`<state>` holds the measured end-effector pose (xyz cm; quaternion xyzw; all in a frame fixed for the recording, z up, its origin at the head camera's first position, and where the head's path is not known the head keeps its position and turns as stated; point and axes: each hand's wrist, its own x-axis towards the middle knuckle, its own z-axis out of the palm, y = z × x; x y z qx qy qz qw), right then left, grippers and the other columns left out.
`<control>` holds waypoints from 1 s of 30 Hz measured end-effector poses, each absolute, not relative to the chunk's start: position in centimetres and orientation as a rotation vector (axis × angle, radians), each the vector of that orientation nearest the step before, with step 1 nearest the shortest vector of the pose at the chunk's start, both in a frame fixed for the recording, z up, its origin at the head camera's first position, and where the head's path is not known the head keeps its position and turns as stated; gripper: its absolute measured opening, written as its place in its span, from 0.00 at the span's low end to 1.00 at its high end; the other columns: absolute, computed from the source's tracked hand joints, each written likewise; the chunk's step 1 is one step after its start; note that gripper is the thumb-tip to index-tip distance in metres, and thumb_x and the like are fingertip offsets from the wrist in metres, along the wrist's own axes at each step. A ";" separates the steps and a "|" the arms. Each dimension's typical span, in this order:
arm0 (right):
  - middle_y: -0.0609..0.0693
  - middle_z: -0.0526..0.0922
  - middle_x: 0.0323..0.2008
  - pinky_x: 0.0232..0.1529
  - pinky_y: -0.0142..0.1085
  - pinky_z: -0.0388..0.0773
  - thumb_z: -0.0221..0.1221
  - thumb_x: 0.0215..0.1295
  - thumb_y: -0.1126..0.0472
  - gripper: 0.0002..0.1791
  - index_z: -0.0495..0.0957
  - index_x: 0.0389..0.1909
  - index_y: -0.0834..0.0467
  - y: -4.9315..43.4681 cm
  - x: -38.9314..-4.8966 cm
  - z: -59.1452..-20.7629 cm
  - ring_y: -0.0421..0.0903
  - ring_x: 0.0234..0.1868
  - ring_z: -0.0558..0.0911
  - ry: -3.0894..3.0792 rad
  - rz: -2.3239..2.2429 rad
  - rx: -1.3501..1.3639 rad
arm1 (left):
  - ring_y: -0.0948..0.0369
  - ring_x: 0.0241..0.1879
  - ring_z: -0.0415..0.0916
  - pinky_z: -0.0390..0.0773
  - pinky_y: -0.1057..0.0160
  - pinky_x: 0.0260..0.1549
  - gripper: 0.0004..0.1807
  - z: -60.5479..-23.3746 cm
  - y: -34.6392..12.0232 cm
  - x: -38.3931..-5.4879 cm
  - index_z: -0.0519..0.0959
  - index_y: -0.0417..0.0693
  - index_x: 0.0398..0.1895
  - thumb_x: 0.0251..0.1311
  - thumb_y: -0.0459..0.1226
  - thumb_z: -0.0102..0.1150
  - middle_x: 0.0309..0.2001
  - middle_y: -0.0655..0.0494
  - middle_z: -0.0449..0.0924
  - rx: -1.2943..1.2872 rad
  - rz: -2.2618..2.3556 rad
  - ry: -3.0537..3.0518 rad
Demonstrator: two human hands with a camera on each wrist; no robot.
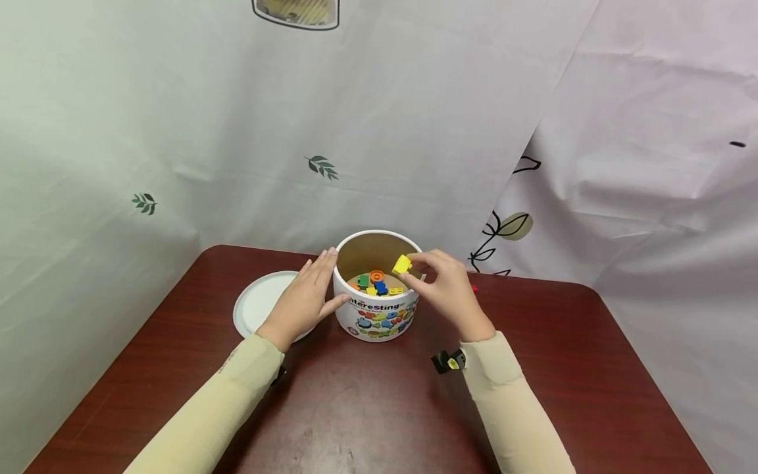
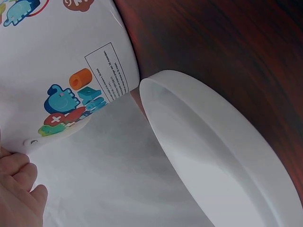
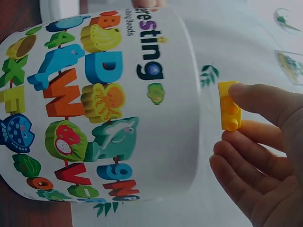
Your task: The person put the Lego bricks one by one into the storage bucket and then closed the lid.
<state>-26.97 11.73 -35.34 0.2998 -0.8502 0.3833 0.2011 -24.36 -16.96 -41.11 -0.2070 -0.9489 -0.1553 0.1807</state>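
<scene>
A white round bucket (image 1: 379, 321) with printed letters and animals stands on the table, several small coloured blocks (image 1: 380, 288) lying inside. My left hand (image 1: 304, 296) rests against the bucket's left side with its fingers straight, near the rim. Over the right part of the opening, my right hand (image 1: 445, 288) pinches a yellow toy brick (image 1: 402, 264) between thumb and fingers. The right wrist view shows studs on that yellow brick (image 3: 230, 106), held just beyond the bucket's rim. In the left wrist view the left fingers (image 2: 23, 172) appear at the bucket's edge.
A white round lid (image 1: 260, 304) lies on the dark red table (image 1: 367, 408) to the left, close to the bucket. Behind the right hand a small red piece (image 1: 474, 288) shows. Pale printed cloth (image 1: 379, 118) hangs behind the table.
</scene>
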 end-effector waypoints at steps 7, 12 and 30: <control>0.54 0.85 0.41 0.48 0.43 0.85 0.72 0.61 0.59 0.16 0.86 0.47 0.62 9.9 -28.9 -34.7 0.49 0.43 0.84 -2.557 0.960 0.917 | 0.47 0.78 0.52 0.54 0.43 0.75 0.50 -41.2 -16.9 -24.3 0.52 0.33 0.79 0.67 0.54 0.62 0.78 0.39 0.54 -0.576 -0.427 -2.691; 0.56 0.85 0.44 0.49 0.43 0.84 0.70 0.63 0.61 0.17 0.85 0.49 0.64 8.4 -30.4 -34.5 0.50 0.45 0.84 -2.693 0.835 1.026 | 0.47 0.78 0.52 0.54 0.43 0.75 0.49 -41.3 -16.8 -24.2 0.52 0.33 0.79 0.68 0.54 0.62 0.78 0.39 0.54 -0.573 -0.429 -2.703; 0.57 0.86 0.48 0.50 0.39 0.84 0.66 0.68 0.63 0.19 0.81 0.57 0.64 5.1 -33.2 -34.6 0.50 0.48 0.86 -2.914 0.684 1.164 | 0.47 0.78 0.52 0.53 0.45 0.75 0.49 -41.1 -16.9 -24.5 0.52 0.32 0.78 0.68 0.54 0.61 0.78 0.38 0.54 -0.598 -0.427 -2.679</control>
